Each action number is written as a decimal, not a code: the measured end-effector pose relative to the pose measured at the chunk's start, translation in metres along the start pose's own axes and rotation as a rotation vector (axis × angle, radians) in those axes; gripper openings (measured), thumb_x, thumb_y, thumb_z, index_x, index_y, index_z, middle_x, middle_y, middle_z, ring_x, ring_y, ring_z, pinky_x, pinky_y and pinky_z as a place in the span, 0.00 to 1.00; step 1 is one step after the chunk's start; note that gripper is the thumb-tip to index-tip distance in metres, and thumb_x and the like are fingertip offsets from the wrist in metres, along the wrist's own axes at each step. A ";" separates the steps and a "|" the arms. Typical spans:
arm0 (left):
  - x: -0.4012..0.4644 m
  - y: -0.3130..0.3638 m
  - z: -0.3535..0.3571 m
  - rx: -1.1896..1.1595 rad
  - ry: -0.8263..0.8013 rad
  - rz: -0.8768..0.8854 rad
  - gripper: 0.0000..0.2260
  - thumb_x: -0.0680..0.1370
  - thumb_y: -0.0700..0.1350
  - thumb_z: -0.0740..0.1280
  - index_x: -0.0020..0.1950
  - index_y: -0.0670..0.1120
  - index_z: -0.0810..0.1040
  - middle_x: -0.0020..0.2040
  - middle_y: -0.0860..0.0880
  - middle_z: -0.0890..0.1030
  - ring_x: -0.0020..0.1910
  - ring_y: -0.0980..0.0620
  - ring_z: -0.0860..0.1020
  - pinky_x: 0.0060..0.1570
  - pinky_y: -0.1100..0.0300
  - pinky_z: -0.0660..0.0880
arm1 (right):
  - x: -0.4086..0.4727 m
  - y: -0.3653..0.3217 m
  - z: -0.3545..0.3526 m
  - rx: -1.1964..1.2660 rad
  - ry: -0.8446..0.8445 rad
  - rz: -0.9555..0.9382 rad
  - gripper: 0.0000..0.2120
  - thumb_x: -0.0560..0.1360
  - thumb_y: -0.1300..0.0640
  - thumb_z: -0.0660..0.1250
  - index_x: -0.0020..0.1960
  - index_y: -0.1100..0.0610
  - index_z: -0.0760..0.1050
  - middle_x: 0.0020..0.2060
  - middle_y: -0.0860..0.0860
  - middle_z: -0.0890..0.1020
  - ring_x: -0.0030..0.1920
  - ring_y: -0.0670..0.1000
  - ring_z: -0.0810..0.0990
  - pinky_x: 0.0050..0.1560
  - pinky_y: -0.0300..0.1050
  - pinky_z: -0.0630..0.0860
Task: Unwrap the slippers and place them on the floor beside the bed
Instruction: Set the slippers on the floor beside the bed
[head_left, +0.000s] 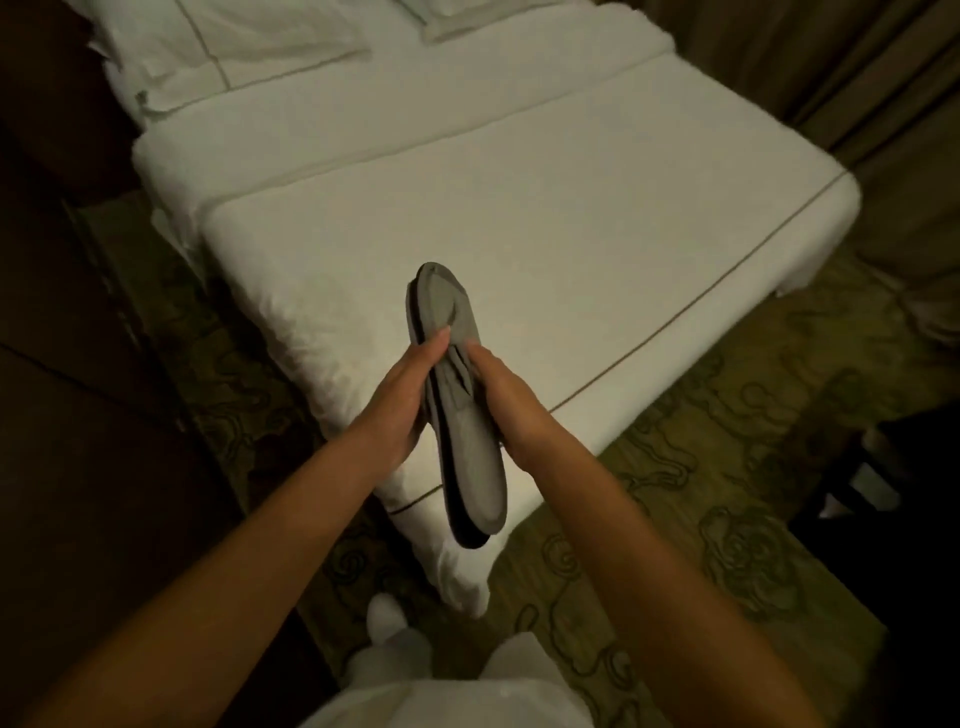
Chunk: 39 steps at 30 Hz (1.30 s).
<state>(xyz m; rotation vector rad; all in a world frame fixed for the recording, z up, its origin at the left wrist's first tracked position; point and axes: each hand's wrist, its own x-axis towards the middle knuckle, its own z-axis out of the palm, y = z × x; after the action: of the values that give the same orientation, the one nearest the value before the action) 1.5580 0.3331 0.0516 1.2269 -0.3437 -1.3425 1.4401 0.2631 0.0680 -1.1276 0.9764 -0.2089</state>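
While both hands (400, 400) (506, 402) grip slippers (457, 395), over bed (571, 218) corner edge, carpet (675, 493) beside.

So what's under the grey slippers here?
The slippers, held by both hands, hang over the white bed's corner. Their dark soles show at the edge; the bedding directly beneath is covered.

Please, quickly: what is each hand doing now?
Left hand: closed on the grey slippers.
Right hand: closed on the same slippers.
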 end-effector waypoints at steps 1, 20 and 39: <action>0.000 -0.008 0.023 0.031 -0.029 -0.004 0.27 0.72 0.63 0.69 0.67 0.50 0.78 0.59 0.49 0.86 0.58 0.53 0.84 0.49 0.62 0.81 | -0.015 0.003 -0.021 -0.026 0.013 -0.007 0.18 0.78 0.31 0.57 0.43 0.32 0.84 0.45 0.39 0.88 0.46 0.41 0.87 0.45 0.37 0.81; 0.030 -0.181 0.540 0.374 -0.571 -0.065 0.28 0.78 0.67 0.61 0.66 0.48 0.82 0.61 0.45 0.84 0.61 0.48 0.82 0.53 0.57 0.80 | -0.263 0.092 -0.508 0.270 0.419 -0.230 0.30 0.69 0.42 0.75 0.66 0.55 0.78 0.56 0.54 0.87 0.55 0.55 0.86 0.50 0.46 0.82; 0.318 -0.198 0.820 0.455 -0.882 -0.257 0.31 0.69 0.63 0.76 0.64 0.43 0.82 0.63 0.37 0.82 0.67 0.34 0.75 0.71 0.36 0.65 | -0.158 -0.012 -0.816 0.508 0.741 -0.297 0.39 0.64 0.42 0.76 0.71 0.57 0.75 0.63 0.61 0.83 0.64 0.64 0.81 0.68 0.63 0.74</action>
<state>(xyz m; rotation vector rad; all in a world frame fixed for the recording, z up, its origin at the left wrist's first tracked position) 0.8924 -0.2738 0.0772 0.9841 -1.1934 -2.0698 0.7436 -0.1894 0.0975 -0.7107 1.2934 -1.1107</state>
